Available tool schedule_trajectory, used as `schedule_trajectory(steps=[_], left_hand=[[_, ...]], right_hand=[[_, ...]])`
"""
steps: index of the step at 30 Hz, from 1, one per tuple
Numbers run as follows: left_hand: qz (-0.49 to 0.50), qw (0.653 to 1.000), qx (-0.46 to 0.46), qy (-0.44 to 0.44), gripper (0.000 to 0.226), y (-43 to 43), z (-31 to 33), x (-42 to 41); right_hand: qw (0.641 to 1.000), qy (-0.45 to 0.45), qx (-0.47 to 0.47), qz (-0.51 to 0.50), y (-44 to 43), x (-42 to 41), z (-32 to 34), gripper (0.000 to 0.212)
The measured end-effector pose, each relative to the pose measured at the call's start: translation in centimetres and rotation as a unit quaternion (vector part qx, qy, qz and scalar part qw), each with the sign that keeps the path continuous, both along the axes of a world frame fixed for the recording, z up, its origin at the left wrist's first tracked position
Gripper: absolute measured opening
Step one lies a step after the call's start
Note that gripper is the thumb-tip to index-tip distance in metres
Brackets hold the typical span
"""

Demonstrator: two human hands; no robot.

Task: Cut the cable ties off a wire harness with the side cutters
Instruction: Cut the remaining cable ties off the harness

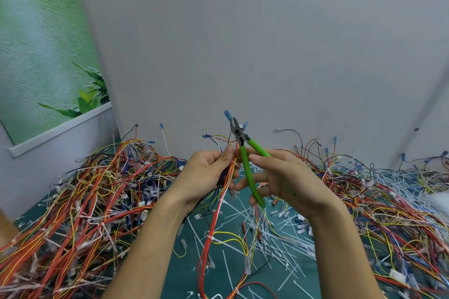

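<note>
While left hand point(204, 175) pinches harness point(217, 213) | right hand point(291, 182) grips side cutters point(247, 167)

View: one wide-angle camera worn on the person's head.
Position: above and behind the hands; both forearms enter from the bottom edge.
Facing: forward and down, with a grey wall point(243, 43) across the upper half and a green table point(182, 281) below.
Nearness: close; the left hand point(206, 172) gripping the wire harness point(216, 221) and the right hand point(289, 177) gripping the side cutters point(246, 165) sit at frame centre.
Edges: a green poster point(43, 43) at upper left; wire piles point(85, 201) reach both side borders.
</note>
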State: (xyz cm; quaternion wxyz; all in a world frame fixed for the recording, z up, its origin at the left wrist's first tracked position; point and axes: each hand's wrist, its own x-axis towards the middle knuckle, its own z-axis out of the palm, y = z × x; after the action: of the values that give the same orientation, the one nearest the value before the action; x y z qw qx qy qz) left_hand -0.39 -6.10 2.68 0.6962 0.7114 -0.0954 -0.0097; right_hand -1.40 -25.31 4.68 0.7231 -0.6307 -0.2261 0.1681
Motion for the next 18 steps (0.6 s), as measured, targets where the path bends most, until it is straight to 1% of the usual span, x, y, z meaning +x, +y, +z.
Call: schedule_trajectory(steps=[2, 5, 6, 10, 12, 14, 18], left_hand=[[-0.010, 1.000, -0.006, 0.002, 0.052, 0.1, 0.1, 0.0], [-0.025, 1.000, -0.006, -0.008, 0.034, 0.4, 0.1, -0.1], [-0.029, 0.999, -0.007, -0.012, 0.032, 0.4, 0.1, -0.1], [-0.031, 0.999, -0.001, -0.017, 0.043, 0.4, 0.1, -0.1], [-0.036, 0.999, -0.002, -0.012, 0.040, 0.4, 0.1, -0.1], [-0.047, 0.999, -0.010, -0.010, 0.037, 0.4, 0.2, -0.2], [-0.075, 0.997, -0.019, -0.021, 0.027, 0.5, 0.5, -0.5]], right_hand=[[1.000, -0.004, -0.001, -0.010, 0.1, 0.1, 0.0, 0.041], [1.000, -0.012, 0.001, -0.024, 0.3, 0.2, -0.1, 0.042], [0.999, -0.018, -0.004, -0.032, 0.4, 0.2, -0.2, 0.041], [0.998, -0.031, -0.008, -0.062, 0.8, 0.2, -0.3, 0.037], [0.997, -0.033, -0.006, -0.071, 0.9, 0.2, -0.4, 0.033], [0.995, -0.049, -0.013, -0.087, 0.9, 0.1, -0.4, 0.025], [0.981, -0.086, -0.022, -0.170, 1.9, 0.0, -0.6, 0.022]])
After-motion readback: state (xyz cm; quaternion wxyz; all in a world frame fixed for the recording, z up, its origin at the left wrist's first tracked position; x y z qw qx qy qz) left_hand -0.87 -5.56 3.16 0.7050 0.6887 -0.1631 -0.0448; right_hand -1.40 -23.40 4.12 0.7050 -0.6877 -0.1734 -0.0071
